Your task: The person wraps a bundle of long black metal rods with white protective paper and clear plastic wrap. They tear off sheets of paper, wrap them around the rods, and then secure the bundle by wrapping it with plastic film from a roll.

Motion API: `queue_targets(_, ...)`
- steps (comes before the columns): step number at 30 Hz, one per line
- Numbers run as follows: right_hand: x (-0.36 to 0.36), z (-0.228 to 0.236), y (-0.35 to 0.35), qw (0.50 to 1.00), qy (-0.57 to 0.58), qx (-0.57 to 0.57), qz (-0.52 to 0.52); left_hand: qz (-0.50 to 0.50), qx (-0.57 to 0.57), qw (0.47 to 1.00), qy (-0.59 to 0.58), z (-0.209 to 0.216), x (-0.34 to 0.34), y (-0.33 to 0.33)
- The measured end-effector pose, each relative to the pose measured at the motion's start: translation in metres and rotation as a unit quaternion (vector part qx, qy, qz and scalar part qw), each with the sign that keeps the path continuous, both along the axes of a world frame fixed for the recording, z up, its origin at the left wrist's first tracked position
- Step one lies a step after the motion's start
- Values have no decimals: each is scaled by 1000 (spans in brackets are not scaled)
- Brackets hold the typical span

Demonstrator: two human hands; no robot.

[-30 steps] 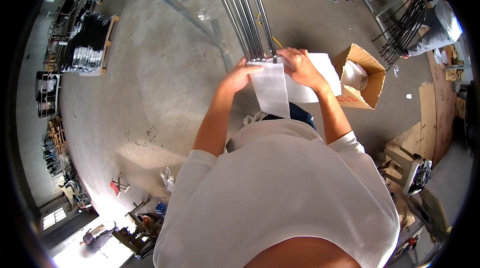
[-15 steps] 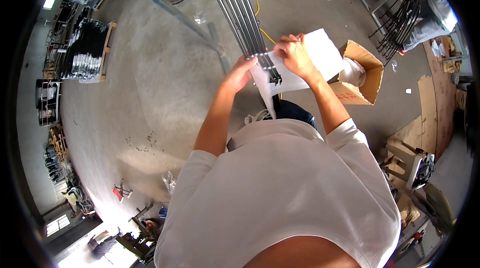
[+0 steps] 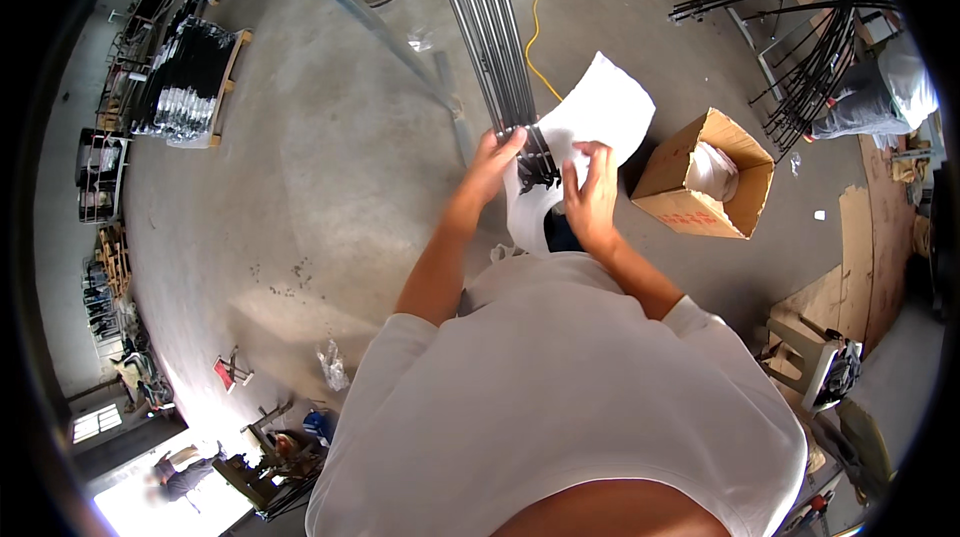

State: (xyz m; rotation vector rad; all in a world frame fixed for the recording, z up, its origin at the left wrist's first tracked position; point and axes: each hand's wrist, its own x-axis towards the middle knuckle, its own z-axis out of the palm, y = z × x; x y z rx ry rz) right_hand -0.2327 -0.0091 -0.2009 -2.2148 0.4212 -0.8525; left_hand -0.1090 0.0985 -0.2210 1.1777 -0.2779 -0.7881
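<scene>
A bundle of long dark metal rods (image 3: 487,37) runs from the top of the view toward me, its near ends side by side over a white sheet (image 3: 608,105). My left hand (image 3: 490,165) is closed on the left side of the bundle near those ends, with the thumb lying on top. The sheet is thin and flexible; it passes beneath the rods, flares out to the far right and curls down in front of my body. My right hand (image 3: 592,199) is just right of the rod ends against the sheet, its fingers apart and pinching nothing.
An open cardboard box (image 3: 690,202) with white material inside stands to the right. A grey metal bar (image 3: 360,12) slants at the left, and a yellow cord (image 3: 535,27) lies beyond. Black rods (image 3: 820,67) hang on a rack near another person (image 3: 870,102) at far right.
My right hand has let go of the sheet's upper part and come nearer to my body. The sheet now curls downward more. My left hand keeps its hold on the rods.
</scene>
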Motion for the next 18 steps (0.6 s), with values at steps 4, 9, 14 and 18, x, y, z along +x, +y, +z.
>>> queue_targets(4,2,-12,13,965,113,232,35,82,36,995,-52,-21,1,-3)
queue_targets(9,42,4,3,873,105,435,195,159,111,976,-95,-8,-7,-11)
queue_targets(14,64,-17,-12,771,90,557,295,182,122,966,-135,-13,-10,-4)
queue_targets(18,67,-20,-17,739,74,583,331,102,349,783,-505,-20,1,14)
